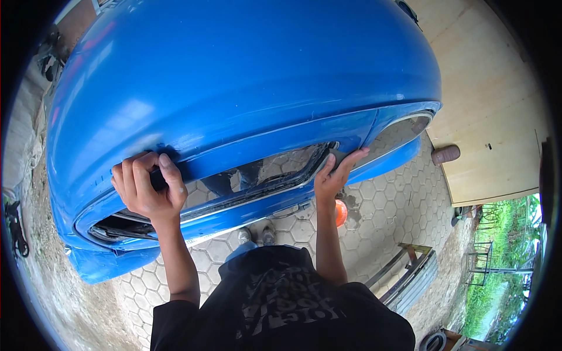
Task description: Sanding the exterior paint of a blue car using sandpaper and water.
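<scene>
A blue car body [252,64] with a rounded roof fills the upper part of the head view. My left hand [146,184] is at the roof edge above the side window, its fingers curled round a small black block [158,179] that is mostly hidden. Farther right, my right hand [336,175] is by the upper corner of the side window [287,161], fingers stretched along the frame and thumb raised. A small grey sheet [338,156], like sandpaper, shows between that thumb and the fingers. Pale scuffs mark the paint along the roof edge.
Hexagonal paving [374,210] lies under the car and my feet. An orange round thing [340,213] is on the ground behind my right forearm. At the right are a wooden panel [492,117], a brown roll-shaped thing [446,154] and a metal-framed piece [404,278].
</scene>
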`<state>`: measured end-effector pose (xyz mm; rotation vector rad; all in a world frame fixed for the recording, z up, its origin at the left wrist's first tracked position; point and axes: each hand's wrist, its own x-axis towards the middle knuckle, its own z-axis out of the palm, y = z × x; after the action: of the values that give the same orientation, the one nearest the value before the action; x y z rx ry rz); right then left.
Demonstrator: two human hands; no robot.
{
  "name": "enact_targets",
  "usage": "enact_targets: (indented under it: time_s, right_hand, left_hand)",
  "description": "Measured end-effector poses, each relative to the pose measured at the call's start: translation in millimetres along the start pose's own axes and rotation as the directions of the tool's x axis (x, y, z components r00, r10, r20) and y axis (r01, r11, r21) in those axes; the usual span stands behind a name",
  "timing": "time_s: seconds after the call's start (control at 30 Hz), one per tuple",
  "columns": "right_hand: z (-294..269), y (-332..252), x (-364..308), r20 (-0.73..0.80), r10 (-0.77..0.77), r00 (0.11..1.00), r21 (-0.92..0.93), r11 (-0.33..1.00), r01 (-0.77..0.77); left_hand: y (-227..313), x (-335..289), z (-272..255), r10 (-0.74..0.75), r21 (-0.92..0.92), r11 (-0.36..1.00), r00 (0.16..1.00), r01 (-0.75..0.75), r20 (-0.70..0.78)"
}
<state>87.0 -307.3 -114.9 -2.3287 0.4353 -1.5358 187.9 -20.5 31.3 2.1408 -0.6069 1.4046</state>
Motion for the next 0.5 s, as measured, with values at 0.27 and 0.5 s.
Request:
enact_targets:
  time_s: [0.27,0.5]
  right_hand:
    - [0.3,3.4,-8.6,0.014,-0.01,1.0,-0.016,1.0,0.01]
    - [-2.3,7.7,-29.5,0.036,0.072,0.997,-0.052,0.996,-0.07]
  left_hand:
    - [-1.0,-0.8,4.8,0.019,-0.022,1.0,1.0,-0.019,-0.011]
    - [1.4,0.5,3.7,0.033,-0.058,0.998,0.999,-0.034,-0.03]
